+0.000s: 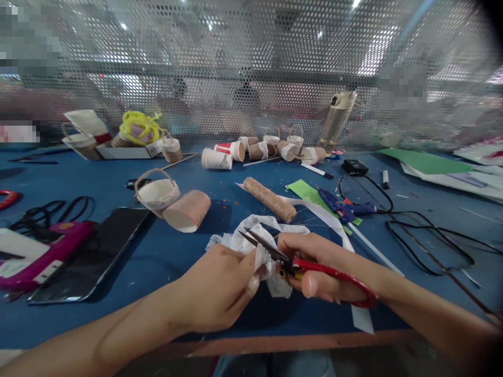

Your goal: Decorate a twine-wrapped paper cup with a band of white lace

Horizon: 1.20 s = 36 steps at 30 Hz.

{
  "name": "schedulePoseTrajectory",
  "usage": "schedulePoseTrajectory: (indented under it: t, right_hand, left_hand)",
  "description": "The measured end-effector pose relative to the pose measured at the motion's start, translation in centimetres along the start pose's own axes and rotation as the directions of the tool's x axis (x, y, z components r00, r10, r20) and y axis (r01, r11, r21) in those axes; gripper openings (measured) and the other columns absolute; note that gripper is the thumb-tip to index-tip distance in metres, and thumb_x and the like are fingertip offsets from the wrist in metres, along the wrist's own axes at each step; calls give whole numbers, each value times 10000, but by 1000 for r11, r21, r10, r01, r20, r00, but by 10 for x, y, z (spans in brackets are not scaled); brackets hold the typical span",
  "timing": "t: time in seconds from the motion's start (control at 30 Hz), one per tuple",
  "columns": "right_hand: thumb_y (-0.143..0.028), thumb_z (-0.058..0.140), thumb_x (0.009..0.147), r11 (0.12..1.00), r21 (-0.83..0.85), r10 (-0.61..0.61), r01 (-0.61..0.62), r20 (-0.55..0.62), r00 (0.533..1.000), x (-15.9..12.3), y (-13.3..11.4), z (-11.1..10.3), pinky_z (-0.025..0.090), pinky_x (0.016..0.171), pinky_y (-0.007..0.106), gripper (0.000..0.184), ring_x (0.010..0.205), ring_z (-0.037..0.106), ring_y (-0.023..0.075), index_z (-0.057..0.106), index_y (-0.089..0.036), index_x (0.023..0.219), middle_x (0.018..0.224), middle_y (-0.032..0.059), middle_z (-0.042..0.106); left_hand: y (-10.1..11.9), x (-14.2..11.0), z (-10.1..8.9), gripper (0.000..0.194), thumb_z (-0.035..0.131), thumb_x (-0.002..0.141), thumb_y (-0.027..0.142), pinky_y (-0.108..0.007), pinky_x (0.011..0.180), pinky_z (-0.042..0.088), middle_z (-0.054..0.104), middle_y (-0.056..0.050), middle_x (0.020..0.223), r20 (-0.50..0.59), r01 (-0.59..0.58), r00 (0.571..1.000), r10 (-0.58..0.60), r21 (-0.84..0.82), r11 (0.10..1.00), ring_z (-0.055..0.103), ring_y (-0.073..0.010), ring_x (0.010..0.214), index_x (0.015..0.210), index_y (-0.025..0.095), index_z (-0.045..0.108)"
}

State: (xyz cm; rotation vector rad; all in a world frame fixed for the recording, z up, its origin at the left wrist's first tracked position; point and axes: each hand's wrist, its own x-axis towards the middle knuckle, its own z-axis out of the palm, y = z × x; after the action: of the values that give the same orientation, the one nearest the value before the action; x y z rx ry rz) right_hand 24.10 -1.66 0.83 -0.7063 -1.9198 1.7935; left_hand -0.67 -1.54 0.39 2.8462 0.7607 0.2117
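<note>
Lace strip (251,245) pinched in left hand (220,288) grip, between scissors (291,262) blades

on the worktop (165,251), the left hand (220,288) and right hand (314,262) meet at the near edge over a scrap of lace (251,241), the scissors (298,264) in the right hand. just behind the lace lies a twine spool (270,199); right of that, a glue gun (346,207) and its cord (428,230). left of the spool lie two wrapped cups (173,201), and a phone (90,251) nearer the left edge. a row of cups (259,149) and a bottle (338,120) stand at the back against the mesh screen (251,63).
</note>
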Motion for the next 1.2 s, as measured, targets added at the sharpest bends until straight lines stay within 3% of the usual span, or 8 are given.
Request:
schedulePoseTrajectory:
  t: [0.1,0.23,0.37,0.43,0.63,0.8,1.1,1.2]
  right_hand:
    - [-694,673,839,997,70,17,-18,20,1000,-2,1,1,311,362,129,569,415,360,24,511,-180,1021,630,-83,462]
    - [-744,588,866,996,79,24,-28,50,998,-2,1,3,341,391,136,595,451,392,30,489,-182,1037,696,-60,482]
    - [-784,542,864,999,51,17,-20,61,998,-2,3,2,377,424,140,666,501,439,43,491,-173,1126,755,-36,507]
    - [-793,544,856,999,50,8,-11,59,998,-1,5,2,397,444,143,681,525,449,48,490,-176,1139,770,-32,505]
    - [-875,548,766,992,128,-8,-1,73,997,2,14,6,393,456,164,778,535,433,52,496,-174,1099,790,-25,517]
    - [-859,611,731,981,195,-30,14,75,997,2,15,10,338,444,178,755,518,416,60,442,-202,1063,742,-40,508]
    - [-797,657,768,977,206,-73,60,54,996,4,16,12,298,396,163,672,485,396,56,445,-209,1015,673,-60,476]
    - [-750,566,880,976,194,-90,102,-70,993,2,12,7,290,346,145,570,408,363,35,461,-215,1049,662,-74,473]
  left_hand:
    - [1,-3,-4,203,304,983,214,-332,556,396,604,-18,657,-102,-34,995,21,-131,991,514,-195,520,840,219,448]
    - [3,-3,-8,313,292,1058,312,-306,633,398,627,-29,766,-192,-67,981,11,-289,955,535,-175,641,860,193,503]
    - [1,-1,-8,480,201,1098,434,-261,593,365,485,26,668,-187,-37,979,-76,-539,841,442,-127,583,760,195,443]
    - [0,1,-7,479,229,1099,428,-255,561,335,405,45,624,-165,2,979,-120,-580,815,379,-114,539,725,196,417]
    - [0,2,-6,486,197,1103,408,-270,666,395,540,-1,727,-138,-84,990,14,-521,849,452,-137,640,785,186,489]
    - [4,1,-8,538,148,1099,444,-278,695,417,592,-30,748,-122,-94,991,46,-422,902,474,-153,666,790,180,499]
    - [7,2,-7,550,136,1097,406,-310,766,468,664,-79,827,-55,-70,997,54,-356,932,560,-186,741,841,166,559]
    - [11,3,-4,475,212,1089,356,-283,633,424,607,-29,691,13,-100,994,109,-305,947,495,-149,581,783,180,530]
